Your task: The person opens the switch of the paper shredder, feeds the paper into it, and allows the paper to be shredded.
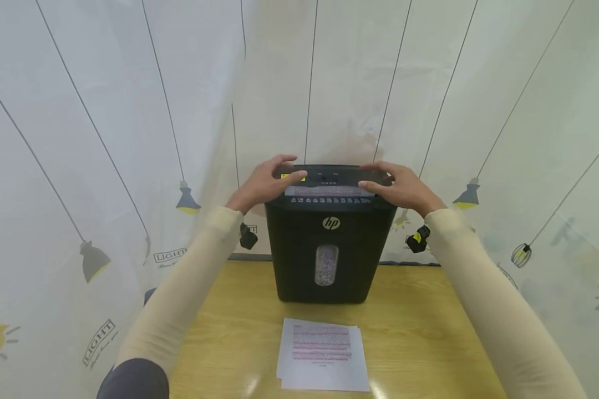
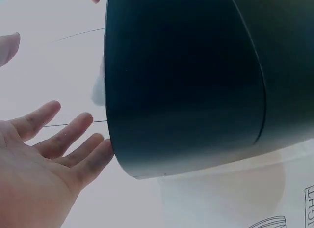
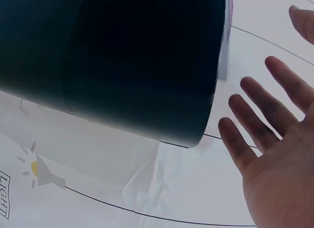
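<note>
With left hand (image 1: 264, 183) and right hand (image 1: 404, 187) loose, grasping nothing, by shredder (image 1: 299, 249) at far edge of bench (image 1: 424, 327). Probably feeding sheet (image 1: 324, 190); next, likely reach for papers (image 1: 324, 378) toward near edge.

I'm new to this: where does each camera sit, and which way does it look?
Head: on the head, facing forward and down at the black, tapered HP paper shredder and white printed sheets; cream sleeves, left grip and right grip show.
Left wrist: on that wrist, facing the shredder's dark body; the left palm and fingers show.
Right wrist: on that wrist, facing the same body; the right palm and fingers show.
Shared: both wrist views show the shredder and white, lamp-printed backdrop.
</note>
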`<state>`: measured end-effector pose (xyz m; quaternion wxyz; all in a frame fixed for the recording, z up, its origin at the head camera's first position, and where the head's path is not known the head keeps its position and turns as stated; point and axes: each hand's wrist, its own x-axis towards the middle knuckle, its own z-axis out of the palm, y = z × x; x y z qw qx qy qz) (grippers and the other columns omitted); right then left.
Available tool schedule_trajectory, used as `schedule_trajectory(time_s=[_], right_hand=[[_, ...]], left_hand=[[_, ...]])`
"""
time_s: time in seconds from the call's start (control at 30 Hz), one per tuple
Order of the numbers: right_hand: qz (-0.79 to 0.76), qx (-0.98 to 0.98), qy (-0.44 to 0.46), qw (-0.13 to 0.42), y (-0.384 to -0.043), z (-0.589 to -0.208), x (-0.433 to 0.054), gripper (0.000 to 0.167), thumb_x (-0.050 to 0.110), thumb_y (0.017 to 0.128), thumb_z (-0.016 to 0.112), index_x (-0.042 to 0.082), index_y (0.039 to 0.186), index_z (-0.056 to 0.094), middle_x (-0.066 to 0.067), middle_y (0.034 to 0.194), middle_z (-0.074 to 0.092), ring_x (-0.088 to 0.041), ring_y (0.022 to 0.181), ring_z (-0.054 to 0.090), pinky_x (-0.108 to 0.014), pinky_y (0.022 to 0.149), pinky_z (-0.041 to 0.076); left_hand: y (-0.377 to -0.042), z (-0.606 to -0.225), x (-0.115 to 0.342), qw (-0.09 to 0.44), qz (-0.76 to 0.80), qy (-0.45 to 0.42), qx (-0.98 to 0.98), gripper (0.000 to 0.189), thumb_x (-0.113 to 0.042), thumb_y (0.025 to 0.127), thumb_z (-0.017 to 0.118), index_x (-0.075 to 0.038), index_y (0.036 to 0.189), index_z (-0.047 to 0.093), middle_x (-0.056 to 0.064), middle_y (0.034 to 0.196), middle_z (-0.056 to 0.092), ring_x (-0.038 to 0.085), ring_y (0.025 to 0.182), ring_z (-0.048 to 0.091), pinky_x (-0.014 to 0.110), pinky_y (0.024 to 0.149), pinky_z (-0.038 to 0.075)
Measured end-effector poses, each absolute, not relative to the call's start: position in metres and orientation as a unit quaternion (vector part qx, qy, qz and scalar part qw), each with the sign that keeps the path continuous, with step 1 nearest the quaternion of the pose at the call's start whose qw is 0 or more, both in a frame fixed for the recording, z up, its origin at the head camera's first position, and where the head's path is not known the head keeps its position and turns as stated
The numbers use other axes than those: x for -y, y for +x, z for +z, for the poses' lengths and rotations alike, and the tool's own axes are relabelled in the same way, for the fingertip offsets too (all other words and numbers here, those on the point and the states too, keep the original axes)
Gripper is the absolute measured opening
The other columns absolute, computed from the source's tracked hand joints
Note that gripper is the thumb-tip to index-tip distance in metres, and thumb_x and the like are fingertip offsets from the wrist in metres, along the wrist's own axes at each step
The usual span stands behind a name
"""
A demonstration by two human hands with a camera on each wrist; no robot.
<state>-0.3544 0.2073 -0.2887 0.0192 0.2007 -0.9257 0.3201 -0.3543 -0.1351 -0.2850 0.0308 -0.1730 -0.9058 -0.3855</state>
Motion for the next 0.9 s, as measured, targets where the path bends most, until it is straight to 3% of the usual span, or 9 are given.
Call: schedule_trajectory(time_s=[0.1,0.27,0.43,0.63,0.9], right_hand=[[0.298,0.931,0.210,0.032,-0.353,-0.291,-0.209,0.072,0.065,0.094,0.062,0.031,0.155,0.043,-0.007,0.168,0.033,-0.040,0.153,0.031,-0.068,0.118,0.029],[0.280,0.930,0.231,0.057,-0.348,-0.296,-0.215,0.076,0.057,0.094,0.066,0.032,0.159,0.035,-0.006,0.170,0.026,-0.036,0.158,0.019,-0.069,0.121,0.020],[0.275,0.930,0.232,0.072,-0.341,-0.302,-0.223,0.082,0.056,0.093,0.068,0.033,0.162,0.028,-0.006,0.173,0.018,-0.038,0.159,0.013,-0.074,0.119,0.018],[0.267,0.936,0.214,0.084,-0.331,-0.313,-0.231,0.090,0.056,0.092,0.069,0.035,0.164,0.019,-0.004,0.174,0.009,-0.039,0.160,0.009,-0.076,0.118,0.017],[0.275,0.938,0.181,0.112,-0.319,-0.339,-0.239,0.098,0.059,0.089,0.071,0.034,0.165,0.015,-0.003,0.175,0.006,-0.041,0.159,0.007,-0.077,0.116,0.018]], left_hand=[[-0.351,-0.286,0.136,0.039,-0.375,-0.179,0.909,0.081,-0.068,0.093,0.060,-0.026,0.159,0.036,0.005,0.164,0.040,0.029,0.153,0.035,0.057,0.121,0.034],[-0.345,-0.286,0.138,0.060,-0.366,-0.184,0.910,0.087,-0.069,0.091,0.061,-0.024,0.160,0.033,0.003,0.168,0.031,0.028,0.158,0.025,0.055,0.125,0.027],[-0.339,-0.291,0.143,0.089,-0.360,-0.192,0.909,0.093,-0.069,0.090,0.063,-0.021,0.162,0.029,0.007,0.169,0.027,0.030,0.158,0.022,0.057,0.125,0.025],[-0.331,-0.306,0.155,0.113,-0.338,-0.182,0.916,0.103,-0.076,0.086,0.063,-0.026,0.164,0.020,0.003,0.171,0.021,0.027,0.159,0.018,0.057,0.126,0.025],[-0.320,-0.330,0.168,0.161,-0.294,-0.162,0.928,0.110,-0.075,0.083,0.066,-0.022,0.165,0.015,0.008,0.170,0.021,0.030,0.157,0.019,0.058,0.125,0.026]])
